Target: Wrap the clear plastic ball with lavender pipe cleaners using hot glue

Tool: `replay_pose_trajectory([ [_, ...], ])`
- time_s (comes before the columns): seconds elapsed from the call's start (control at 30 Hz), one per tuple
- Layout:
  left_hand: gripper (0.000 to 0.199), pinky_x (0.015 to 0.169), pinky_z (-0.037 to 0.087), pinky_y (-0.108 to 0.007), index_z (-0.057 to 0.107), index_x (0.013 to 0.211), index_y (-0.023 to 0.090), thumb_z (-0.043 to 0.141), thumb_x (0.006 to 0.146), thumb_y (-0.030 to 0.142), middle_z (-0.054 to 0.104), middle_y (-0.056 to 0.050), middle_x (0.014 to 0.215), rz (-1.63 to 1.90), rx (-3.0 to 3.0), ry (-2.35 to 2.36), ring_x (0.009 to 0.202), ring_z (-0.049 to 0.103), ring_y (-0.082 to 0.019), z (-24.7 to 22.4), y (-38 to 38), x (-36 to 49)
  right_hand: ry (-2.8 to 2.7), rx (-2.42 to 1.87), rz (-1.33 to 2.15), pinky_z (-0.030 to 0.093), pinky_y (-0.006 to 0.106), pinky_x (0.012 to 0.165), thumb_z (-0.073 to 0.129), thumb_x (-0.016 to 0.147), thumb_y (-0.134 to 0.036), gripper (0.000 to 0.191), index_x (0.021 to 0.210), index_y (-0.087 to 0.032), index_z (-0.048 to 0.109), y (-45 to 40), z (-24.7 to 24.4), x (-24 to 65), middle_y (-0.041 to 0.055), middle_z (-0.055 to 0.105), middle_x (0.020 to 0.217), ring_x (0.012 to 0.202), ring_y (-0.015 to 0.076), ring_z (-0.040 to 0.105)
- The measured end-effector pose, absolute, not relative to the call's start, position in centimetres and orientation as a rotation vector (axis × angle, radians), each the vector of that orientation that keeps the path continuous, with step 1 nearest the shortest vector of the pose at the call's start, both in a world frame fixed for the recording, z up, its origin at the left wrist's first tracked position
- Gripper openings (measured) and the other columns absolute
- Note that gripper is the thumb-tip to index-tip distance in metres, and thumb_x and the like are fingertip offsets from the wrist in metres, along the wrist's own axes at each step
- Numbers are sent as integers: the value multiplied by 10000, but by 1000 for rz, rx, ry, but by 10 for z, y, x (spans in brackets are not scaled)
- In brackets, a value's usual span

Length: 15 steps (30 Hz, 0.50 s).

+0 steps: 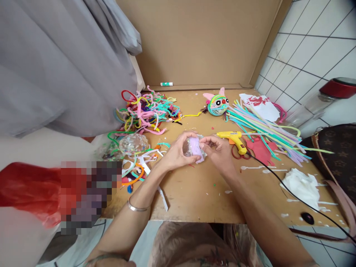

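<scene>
My left hand (176, 154) curls around a small clear ball (189, 151) with bumpy, shiny sides. Across the ball runs a band of lilac pipe cleaners (196, 149), laid side by side. The fingers of my right hand (218, 150) are pinched together at the band's right edge, touching it. Those fingertips partly hide what they grip. Just beyond my right hand a yellow hot glue gun (235, 140) lies on the wooden table (194, 196), its nozzle pointing left.
A decorated ball with pink ears (218, 105) sits behind my hands. Tangled pipe cleaners (147, 111) and another clear ball (134, 144) lie left. Straight pipe cleaners (267, 126), red felt (261, 150), crumpled tissue (302, 185) and the glue gun's black cord (280, 181) are right.
</scene>
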<state>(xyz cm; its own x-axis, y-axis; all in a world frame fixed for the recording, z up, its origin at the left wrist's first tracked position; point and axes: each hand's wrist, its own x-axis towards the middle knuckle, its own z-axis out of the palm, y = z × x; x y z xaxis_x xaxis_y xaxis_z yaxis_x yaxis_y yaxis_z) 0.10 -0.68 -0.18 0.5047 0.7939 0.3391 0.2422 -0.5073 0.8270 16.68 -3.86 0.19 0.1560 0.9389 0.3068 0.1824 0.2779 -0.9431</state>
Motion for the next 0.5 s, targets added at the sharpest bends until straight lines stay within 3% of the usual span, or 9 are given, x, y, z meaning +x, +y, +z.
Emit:
replay_pose_trajectory([
  [0.5,490,1118,373,-469,546,1143,222,772,717,308,565,-119,1293,1016,2134,748,1288,501,-286,-5,-4,0,-1298,-1155,789,410,245,554,658,677,-300,114,689,-187,671,-36,3,166,-13,593,646,583,104,493],
])
